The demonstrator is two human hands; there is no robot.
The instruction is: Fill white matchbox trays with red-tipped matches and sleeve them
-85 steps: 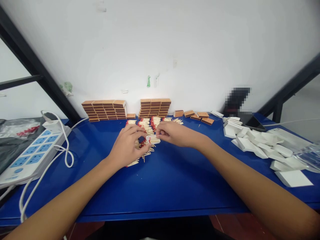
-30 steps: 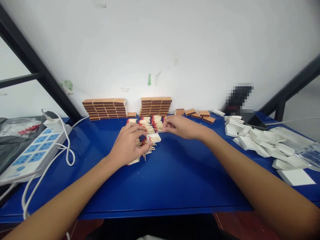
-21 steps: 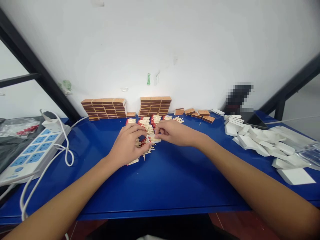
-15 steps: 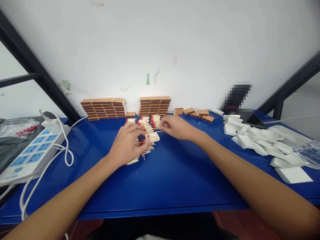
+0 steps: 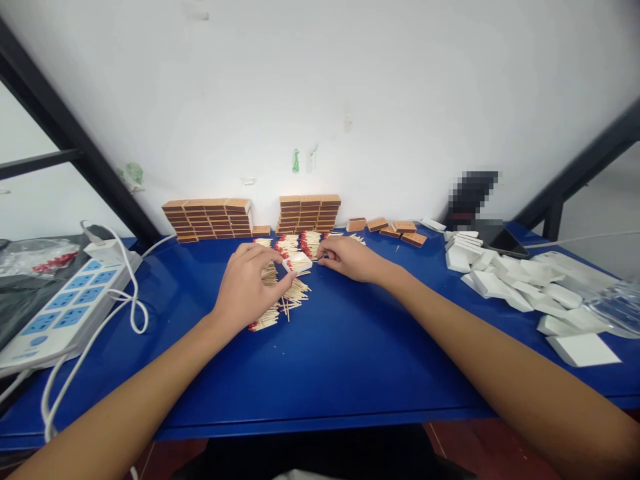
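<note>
My left hand (image 5: 246, 288) pinches a small white matchbox tray (image 5: 298, 263) between thumb and fingers, just above a heap of red-tipped matches (image 5: 290, 293) on the blue table (image 5: 330, 353). My right hand (image 5: 350, 257) is curled beside the tray, its fingertips pinched on matches at the heap's far end (image 5: 313, 243). What exactly sits between those fingertips is too small to see clearly.
Two stacks of brown matchboxes (image 5: 210, 219) (image 5: 309, 213) stand against the wall, loose brown boxes (image 5: 395, 231) to their right. A pile of white trays (image 5: 520, 283) fills the right side. A white power strip (image 5: 65, 308) with cable lies left, a phone (image 5: 503, 241) at back right.
My left hand has lifted the white tray slightly up and away from me. My right hand has gone back and forth between the match heap and the tray, and now rests beside the tray.
</note>
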